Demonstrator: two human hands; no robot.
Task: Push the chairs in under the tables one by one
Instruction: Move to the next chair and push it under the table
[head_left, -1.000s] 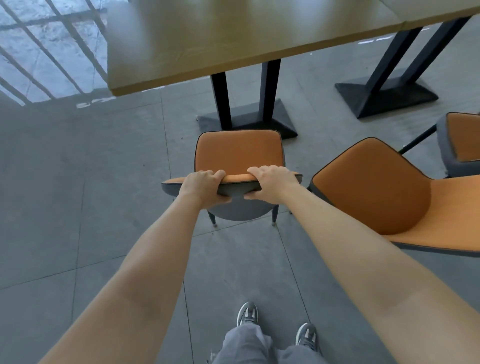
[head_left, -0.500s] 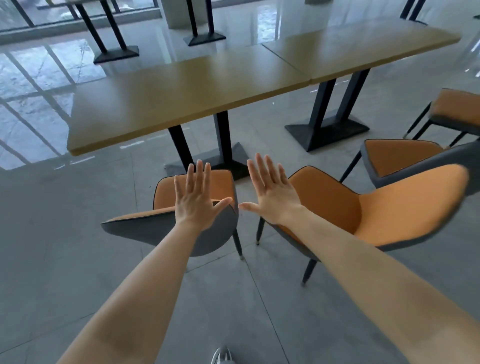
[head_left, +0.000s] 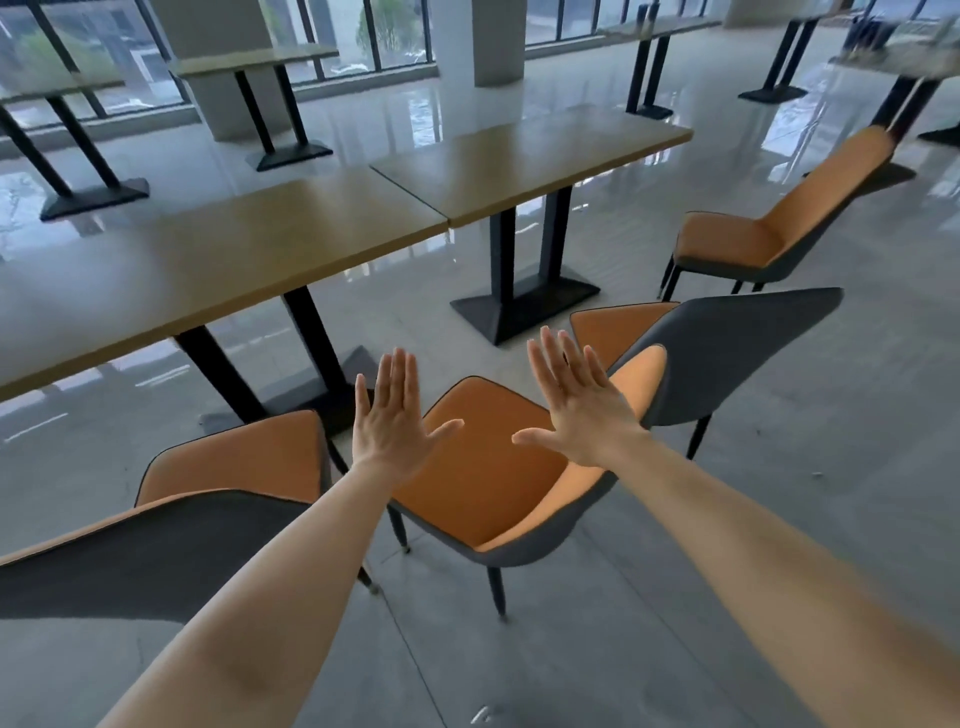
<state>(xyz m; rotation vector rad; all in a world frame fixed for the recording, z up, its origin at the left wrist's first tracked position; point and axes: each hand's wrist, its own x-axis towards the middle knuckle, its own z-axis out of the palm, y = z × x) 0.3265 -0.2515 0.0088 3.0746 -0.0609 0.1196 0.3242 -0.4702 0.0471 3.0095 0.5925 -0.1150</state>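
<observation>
Left chair (head_left: 218, 499): orange seat, dark grey shell back with black piping; you see it from behind at the lower left, its seat front reaching to the near edge of the left table (head_left: 218, 260) beside that table's black pedestal.
Middle chair (head_left: 483, 483): same orange seat and grey shell on thin black legs; it stands turned at an angle on the grey floor (head_left: 675, 597), clear of the table edge, with its back curving up to the right.
Third chair (head_left: 727, 353): just behind the middle chair's back, its grey back facing you and a corner of orange seat showing near the right table's (head_left: 530, 156) black base.
Far chair (head_left: 769, 234): out on the floor at the right, well apart from the tables, orange face toward them.
Tables: two wooden tops butted edge to edge, each on a black twin-post pedestal; more tables stand further back by the windows.
Left hand (head_left: 392, 423): your palm faces away, fingers straight and together, thumb spread out to the right; it grips nothing and hovers above the gap between the left and middle chairs.
Right hand (head_left: 576, 410): likewise flat and fully spread, thumb pointing left, holding nothing; it hangs in front of the middle chair's back, and you cannot tell whether it touches it.
</observation>
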